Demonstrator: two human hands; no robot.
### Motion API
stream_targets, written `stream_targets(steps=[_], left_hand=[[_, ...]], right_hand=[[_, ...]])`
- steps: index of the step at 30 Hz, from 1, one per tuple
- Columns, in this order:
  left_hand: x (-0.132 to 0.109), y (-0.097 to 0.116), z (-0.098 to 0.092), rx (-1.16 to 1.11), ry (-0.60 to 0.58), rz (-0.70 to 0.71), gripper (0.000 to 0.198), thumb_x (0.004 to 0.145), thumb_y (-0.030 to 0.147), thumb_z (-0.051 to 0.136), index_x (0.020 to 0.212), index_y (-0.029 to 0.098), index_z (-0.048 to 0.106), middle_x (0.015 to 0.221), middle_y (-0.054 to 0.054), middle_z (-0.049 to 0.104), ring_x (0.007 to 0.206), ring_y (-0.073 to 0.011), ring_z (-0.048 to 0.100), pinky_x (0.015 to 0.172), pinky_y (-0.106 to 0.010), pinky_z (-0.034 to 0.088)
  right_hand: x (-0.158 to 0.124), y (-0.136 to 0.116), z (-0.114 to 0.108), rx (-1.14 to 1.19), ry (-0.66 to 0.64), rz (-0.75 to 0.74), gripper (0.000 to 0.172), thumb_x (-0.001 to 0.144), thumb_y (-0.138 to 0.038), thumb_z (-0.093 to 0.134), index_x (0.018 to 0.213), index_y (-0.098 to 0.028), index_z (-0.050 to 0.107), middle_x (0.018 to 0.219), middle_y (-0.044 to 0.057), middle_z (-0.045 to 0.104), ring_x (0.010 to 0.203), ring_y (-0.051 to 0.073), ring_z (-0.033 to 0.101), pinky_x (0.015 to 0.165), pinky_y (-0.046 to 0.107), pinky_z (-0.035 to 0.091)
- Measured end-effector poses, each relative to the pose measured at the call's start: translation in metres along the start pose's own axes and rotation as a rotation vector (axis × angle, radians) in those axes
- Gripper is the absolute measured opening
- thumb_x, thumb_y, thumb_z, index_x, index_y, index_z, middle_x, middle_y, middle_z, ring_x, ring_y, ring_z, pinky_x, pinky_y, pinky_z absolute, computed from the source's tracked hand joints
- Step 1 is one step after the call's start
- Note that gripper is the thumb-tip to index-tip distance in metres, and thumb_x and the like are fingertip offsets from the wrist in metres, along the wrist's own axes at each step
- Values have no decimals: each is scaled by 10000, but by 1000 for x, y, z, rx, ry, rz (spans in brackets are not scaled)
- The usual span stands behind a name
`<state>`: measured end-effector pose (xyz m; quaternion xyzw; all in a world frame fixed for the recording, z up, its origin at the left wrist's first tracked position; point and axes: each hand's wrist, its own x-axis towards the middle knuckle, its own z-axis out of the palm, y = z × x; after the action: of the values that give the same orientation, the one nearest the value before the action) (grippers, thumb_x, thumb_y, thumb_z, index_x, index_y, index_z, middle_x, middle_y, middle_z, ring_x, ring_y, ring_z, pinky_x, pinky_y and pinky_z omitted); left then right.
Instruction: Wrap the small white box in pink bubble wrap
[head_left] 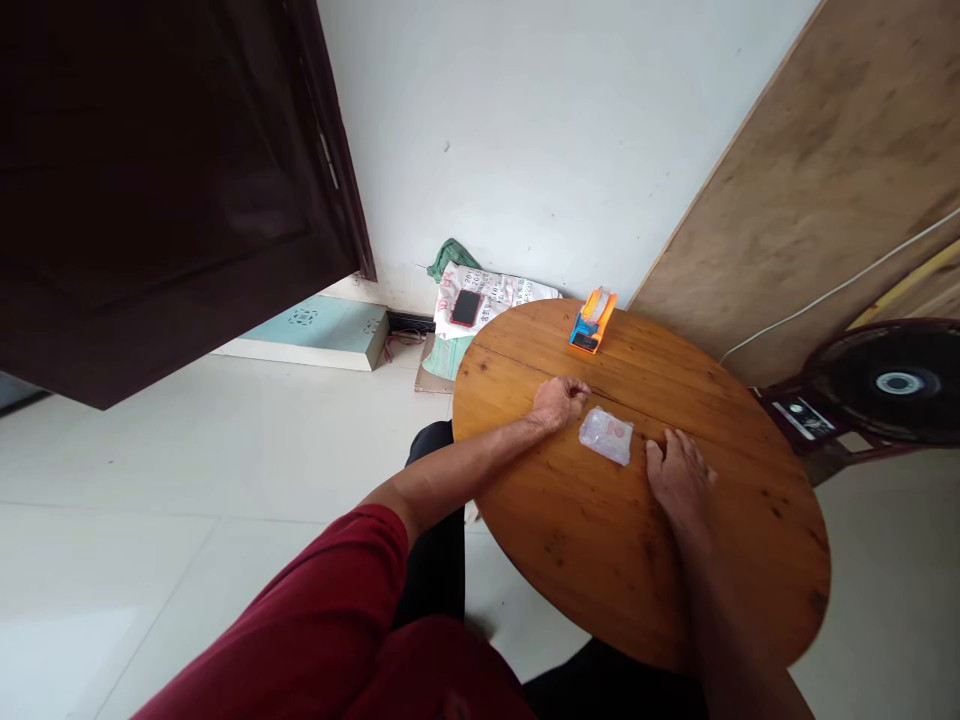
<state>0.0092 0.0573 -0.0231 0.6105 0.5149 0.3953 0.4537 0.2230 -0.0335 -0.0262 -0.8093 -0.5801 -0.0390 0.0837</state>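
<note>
A small clear plastic packet (606, 436) with red print lies on the round wooden table (570, 520), between my two hands and touching neither. My left hand (559, 402) rests just to its upper left, the fingers curled and pinched together; whatever they may hold is too small to make out. To the right of the packet, my right hand (679, 474) lies palm down on the wood, its fingers loosely apart and holding nothing. Near the far edge of the table stands an orange and blue tape dispenser (592, 322), beyond both hands.
Past the table's far left edge, a red-edged phone (466, 308) lies on a white printed sack (517, 290) by the wall. A dark round fan (892, 384) is at the right, near a plywood panel (825, 170). A dark door (165, 180) fills the upper left.
</note>
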Motion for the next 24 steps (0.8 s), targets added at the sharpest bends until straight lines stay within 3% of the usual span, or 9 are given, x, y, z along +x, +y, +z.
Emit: stream_targets(steps=[4, 7, 9, 11, 12, 15, 18, 20, 24], left_hand=[[-12, 16, -3, -15, -12, -11, 162, 821, 166, 632, 926, 153, 755, 865, -54, 753, 818, -170, 667, 830, -293, 534], [-35, 34, -24, -124, -46, 70, 174, 859, 183, 591, 931, 148, 745, 870, -64, 747, 802, -161, 669, 794, -279, 533], [-49, 40, -57, -245, -80, 250, 166, 869, 234, 601, 917, 161, 742, 929, -68, 744, 859, -165, 673, 827, -280, 526], [-52, 35, -105, -256, 75, 386, 171, 861, 282, 619, 910, 166, 735, 979, -67, 736, 938, -178, 664, 903, -299, 509], [-46, 27, -132, -251, 218, 378, 190, 865, 304, 611, 923, 163, 724, 1000, -71, 734, 960, -188, 660, 919, -308, 505], [-3, -13, -209, -11, 504, 130, 279, 892, 290, 517, 1045, 128, 686, 1038, -98, 727, 942, -207, 667, 866, -316, 523], [64, -63, -252, 415, 433, -195, 379, 861, 200, 500, 1204, 114, 636, 1162, -128, 696, 1046, -240, 653, 917, -338, 505], [107, -92, -256, 472, 394, -254, 431, 791, 206, 610, 1206, 91, 636, 1249, -179, 651, 1192, -315, 587, 1014, -396, 450], [179, -137, -230, 522, 309, -298, 750, 708, 305, 759, 1370, 61, 502, 1441, -264, 483, 1374, -395, 412, 1123, -451, 326]], right_hand=[[0, 2, -1, 14, 12, -8, 590, 973, -410, 268, 1428, -102, 483, 1539, 167, 440, 1424, 327, 387, 1122, 565, 308], [1, 7, -1, 32, 15, -32, 593, 967, -437, 259, 1405, -125, 508, 1527, 151, 459, 1405, 326, 412, 1116, 564, 318], [1, 9, 0, 38, 16, -41, 601, 960, -453, 249, 1391, -135, 521, 1519, 144, 470, 1396, 327, 424, 1113, 564, 324], [1, 11, 1, 44, 22, -38, 614, 953, -461, 237, 1384, -134, 527, 1519, 144, 471, 1390, 333, 433, 1114, 566, 326], [1, 12, 1, 50, 25, -37, 621, 949, -464, 232, 1381, -132, 531, 1518, 145, 472, 1386, 337, 438, 1114, 567, 327], [1, 13, 1, 71, 22, -47, 641, 939, -494, 228, 1364, -132, 544, 1507, 149, 485, 1382, 352, 443, 1111, 589, 330], [1, 15, -1, 81, 0, -53, 658, 930, -538, 238, 1347, -139, 554, 1501, 156, 491, 1392, 360, 437, 1105, 611, 334], [2, 17, -1, 80, -12, -49, 662, 922, -556, 253, 1335, -141, 561, 1493, 167, 497, 1385, 367, 449, 1105, 624, 334], [5, 24, 0, 94, -12, -58, 660, 910, -578, 300, 1301, -126, 579, 1467, 186, 520, 1384, 378, 454, 1118, 620, 340]])
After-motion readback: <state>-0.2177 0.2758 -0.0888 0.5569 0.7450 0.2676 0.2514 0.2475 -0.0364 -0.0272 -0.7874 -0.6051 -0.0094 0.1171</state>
